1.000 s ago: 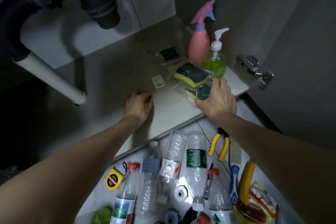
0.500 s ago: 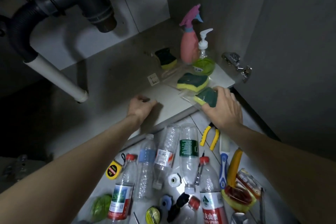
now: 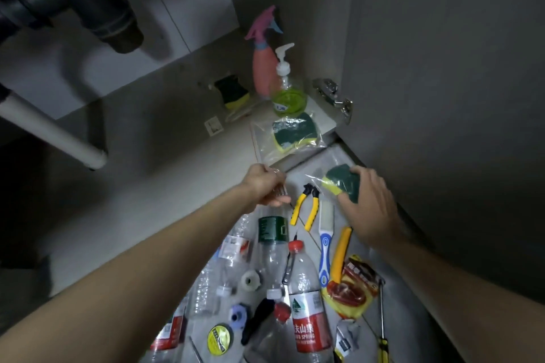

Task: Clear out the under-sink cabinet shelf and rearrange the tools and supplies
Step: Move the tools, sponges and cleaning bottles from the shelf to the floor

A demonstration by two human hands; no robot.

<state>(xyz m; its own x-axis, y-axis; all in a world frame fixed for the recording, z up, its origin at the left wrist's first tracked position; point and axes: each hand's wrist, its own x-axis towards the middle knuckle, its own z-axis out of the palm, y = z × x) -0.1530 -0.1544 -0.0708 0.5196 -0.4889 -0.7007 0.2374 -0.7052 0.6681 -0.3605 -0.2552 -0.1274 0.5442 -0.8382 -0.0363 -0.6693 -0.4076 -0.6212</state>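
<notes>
Most of the stuff is already sitting out on the floor [image 3: 348, 162] in the head view: water bottles [image 3: 306, 298], yellow pliers [image 3: 305, 206], a blue-handled brush [image 3: 326, 244], a tape roll [image 3: 219, 339] and a screwdriver [image 3: 382, 330] are all lying in a heap in front of the cabinet.

The right hand [image 3: 373, 206] is gripping a bagged green-and-yellow sponge [image 3: 343, 183] just past the shelf edge, over the floor. The left hand [image 3: 265, 186] is curled, its grip pinching what looks like a bit of clear plastic, though I can't tell exactly what.

So I'd say it's well past halfway on clearing. The shelf [image 3: 165, 156] is holding a pink spray bottle [image 3: 264, 68], a pump bottle [image 3: 287, 91], another bagged sponge [image 3: 295, 132] and a dark sponge [image 3: 233, 93] near the back. Rearranging doesn't look started yet.
</notes>
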